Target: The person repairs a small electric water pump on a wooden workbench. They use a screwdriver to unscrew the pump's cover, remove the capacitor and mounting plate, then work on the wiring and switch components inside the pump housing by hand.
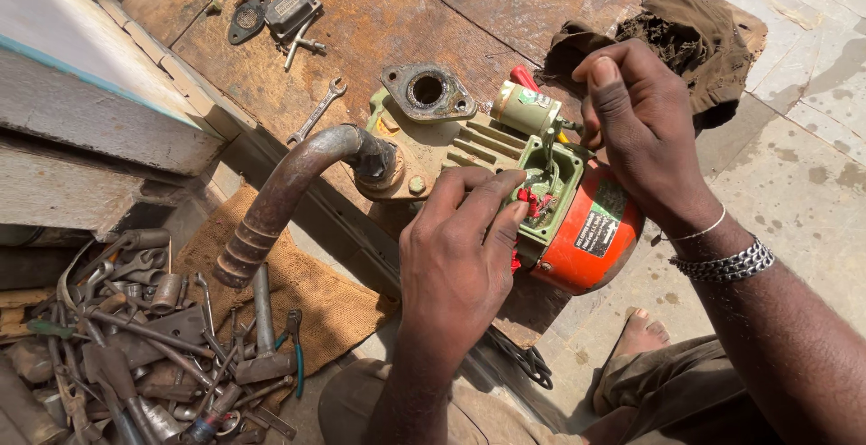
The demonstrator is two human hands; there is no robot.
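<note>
A small water pump (469,152) with a pale green body and an orange-red motor cover (591,238) lies on a worn wooden bench (379,12). Its green terminal box (555,183) is open, showing red wire ends. My left hand (456,256) reaches into the box, fingertips pinching at the red wires. My right hand (645,129) rests over the far side of the pump beside the green capacitor (526,107), fingers curled; what it grips is hidden. A rusty curved pipe (284,197) sticks out of the pump toward the left.
A spanner (317,111), a black gasket (246,19) and a small cover plate (290,8) lie on the bench's far part. A dark rag (695,35) sits at the right. Several tools fill a pile (135,346) at lower left, on burlap (316,292). My foot (642,332) is below.
</note>
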